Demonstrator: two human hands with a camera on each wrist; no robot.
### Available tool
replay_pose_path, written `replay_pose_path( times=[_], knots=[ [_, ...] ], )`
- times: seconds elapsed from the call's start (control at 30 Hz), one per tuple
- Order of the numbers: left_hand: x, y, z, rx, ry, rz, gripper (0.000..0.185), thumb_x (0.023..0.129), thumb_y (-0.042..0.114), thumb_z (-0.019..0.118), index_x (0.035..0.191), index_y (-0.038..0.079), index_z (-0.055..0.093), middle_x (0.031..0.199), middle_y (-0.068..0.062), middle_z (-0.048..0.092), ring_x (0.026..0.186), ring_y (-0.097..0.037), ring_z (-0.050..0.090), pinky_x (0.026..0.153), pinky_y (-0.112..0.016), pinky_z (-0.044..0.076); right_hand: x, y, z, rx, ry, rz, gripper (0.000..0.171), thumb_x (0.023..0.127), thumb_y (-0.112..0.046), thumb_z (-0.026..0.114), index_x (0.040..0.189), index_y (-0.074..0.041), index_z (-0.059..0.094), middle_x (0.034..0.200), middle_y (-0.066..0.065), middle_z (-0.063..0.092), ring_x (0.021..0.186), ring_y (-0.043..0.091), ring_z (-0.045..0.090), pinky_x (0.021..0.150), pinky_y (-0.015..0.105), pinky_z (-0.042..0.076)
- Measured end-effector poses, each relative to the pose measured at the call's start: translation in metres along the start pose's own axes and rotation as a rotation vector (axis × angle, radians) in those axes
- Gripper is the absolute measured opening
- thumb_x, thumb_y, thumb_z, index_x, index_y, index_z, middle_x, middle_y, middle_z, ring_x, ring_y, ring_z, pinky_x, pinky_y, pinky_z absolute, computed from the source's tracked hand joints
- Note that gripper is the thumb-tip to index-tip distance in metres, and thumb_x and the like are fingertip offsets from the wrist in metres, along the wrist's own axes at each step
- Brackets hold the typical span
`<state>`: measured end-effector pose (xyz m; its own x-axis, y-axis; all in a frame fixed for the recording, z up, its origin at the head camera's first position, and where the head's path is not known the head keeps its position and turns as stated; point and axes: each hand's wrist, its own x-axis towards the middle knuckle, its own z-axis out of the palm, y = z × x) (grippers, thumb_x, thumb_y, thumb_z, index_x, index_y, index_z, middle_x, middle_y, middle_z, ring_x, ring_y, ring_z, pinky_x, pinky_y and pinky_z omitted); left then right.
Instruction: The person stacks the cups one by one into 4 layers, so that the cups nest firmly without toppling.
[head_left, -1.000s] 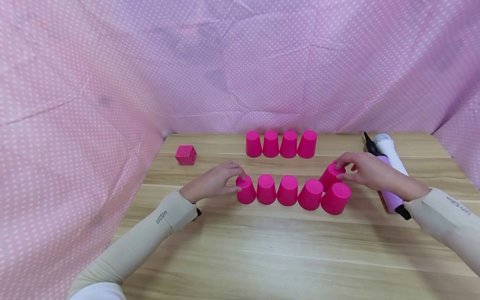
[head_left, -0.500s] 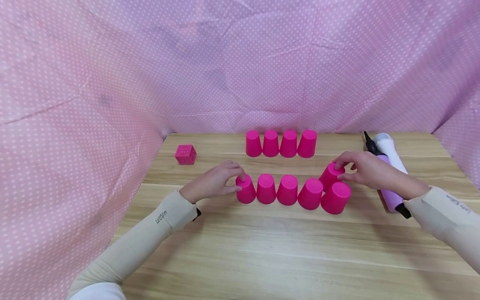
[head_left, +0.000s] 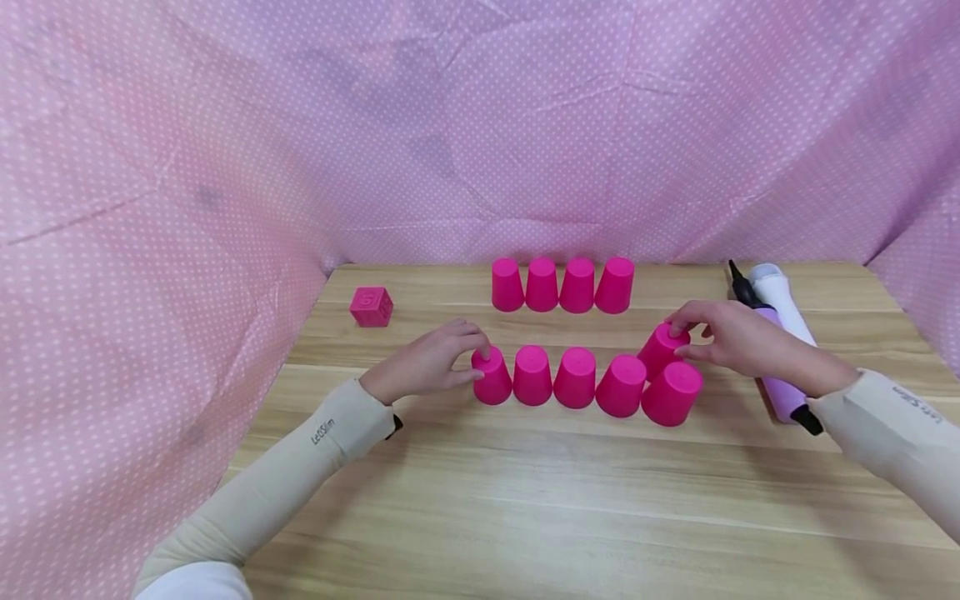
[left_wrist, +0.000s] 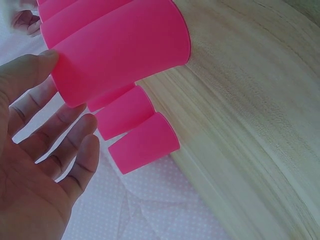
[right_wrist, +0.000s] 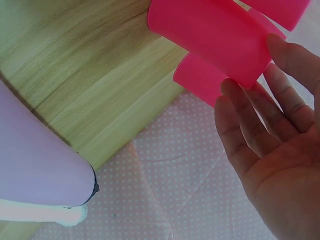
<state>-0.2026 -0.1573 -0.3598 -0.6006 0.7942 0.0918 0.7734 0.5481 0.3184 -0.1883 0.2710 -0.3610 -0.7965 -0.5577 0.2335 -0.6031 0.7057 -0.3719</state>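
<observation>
Pink plastic cups stand upside down in two rows. My left hand pinches the closed end of the leftmost front-row cup between thumb and fingers. In the left wrist view that same cup looms large, its wall towards me. My right hand pinches the top of a cup that stands just behind the front row's right end. In front of this one is the rightmost front cup. Other front-row cups, such as the middle cup, stand between my hands, untouched.
At the table's back edge stands a row of several pink cups, including one cup. A pink number cube lies at the back left. By my right forearm lie a purple pump-like tool with a black nozzle and a white item.
</observation>
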Motion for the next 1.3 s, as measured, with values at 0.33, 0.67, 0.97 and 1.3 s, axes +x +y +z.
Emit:
replay_pose_path(
  times=[0.33,0.67,0.97,1.3],
  knots=[
    [-0.001,0.0,0.0,0.001,0.014,-0.008,0.023,0.082,0.02,0.075,0.1,0.016,0.062,0.103,0.005,0.056,0.099,-0.01,0.048,0.084,-0.023,0.046,0.002,0.0,0.001,-0.022,0.003,-0.007,0.033,0.066,-0.007,0.085,0.091,-0.014,0.066,0.091,-0.006,0.065,0.081,0.015,0.061,0.067,0.038,0.051],
    [0.005,-0.005,-0.012,0.035,0.059,-0.066,0.022,0.083,0.022,0.073,0.099,0.014,0.061,0.106,0.001,0.055,0.101,-0.015,0.051,0.083,-0.028,0.047,0.015,-0.01,-0.013,-0.032,0.072,-0.027,0.033,0.067,-0.006,0.084,0.094,-0.011,0.066,0.092,-0.003,0.066,0.08,0.015,0.06,0.065,0.037,0.05],
    [0.047,-0.009,-0.061,0.051,0.238,-0.127,0.031,0.085,0.024,0.071,0.11,0.013,0.057,0.1,0.002,0.056,0.096,-0.016,0.05,0.081,-0.031,0.045,0.063,-0.019,-0.036,-0.034,0.184,-0.031,0.025,0.073,-0.007,0.08,0.095,-0.006,0.069,0.087,0.002,0.066,0.079,0.019,0.06,0.066,0.04,0.051],
    [0.107,-0.024,-0.079,0.04,0.295,-0.216,0.026,0.088,0.026,0.067,0.108,0.011,0.058,0.099,0.0,0.055,0.099,-0.019,0.05,0.083,-0.027,0.042,0.116,-0.013,-0.041,-0.028,0.169,0.084,0.022,0.081,-0.013,0.075,0.098,-0.002,0.066,0.094,0.013,0.064,0.089,0.029,0.058,0.072,0.042,0.046]
  ],
)
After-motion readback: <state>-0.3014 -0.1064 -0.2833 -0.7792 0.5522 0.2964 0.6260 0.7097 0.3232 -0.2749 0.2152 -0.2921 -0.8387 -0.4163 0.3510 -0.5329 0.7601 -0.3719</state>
